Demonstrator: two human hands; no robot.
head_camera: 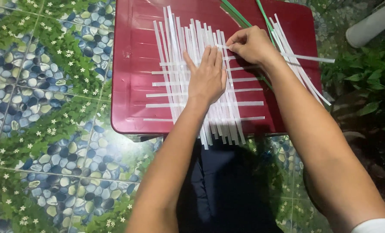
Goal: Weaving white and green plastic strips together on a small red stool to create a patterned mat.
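A woven mat of white strips (175, 73) lies on a dark red plastic table (132, 64). Many long strips run away from me and several shorter ones cross them. My left hand (206, 77) lies flat on the middle of the weave, fingers together, pressing it down. My right hand (250, 43) sits just beyond it, thumb and fingers pinched on a white cross strip (311, 58) whose free end sticks out to the right.
A loose bundle of white strips (302, 77) lies on the table's right side. Green strips (240, 15) cross the far edge. Pebble-and-leaf patterned floor tiles (41, 108) surround the table. A white pipe (373, 23) and green plants (369, 77) stand at right.
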